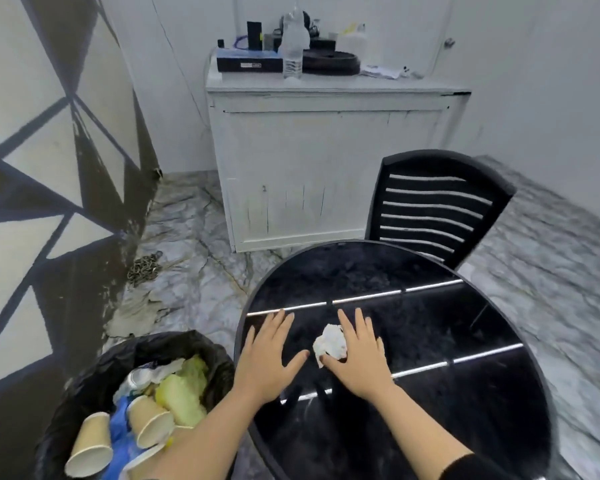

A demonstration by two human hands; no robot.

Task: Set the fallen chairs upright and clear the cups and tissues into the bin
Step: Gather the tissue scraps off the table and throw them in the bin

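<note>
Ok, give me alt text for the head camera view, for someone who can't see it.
Two bare hands rest on a round black table, the right hand touching a crumpled white tissue, the left hand flat beside it. A lined bin at left holds paper cups; a black chair stands upright behind the table.

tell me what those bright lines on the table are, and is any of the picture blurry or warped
Head view: the bright lines are glare, ceiling strip lights mirrored in the glossy black table; the floor at right smears with motion blur; wide-angle distortion bends the cabinet and wall edges; the tissue and hands stay fairly sharp.
</note>
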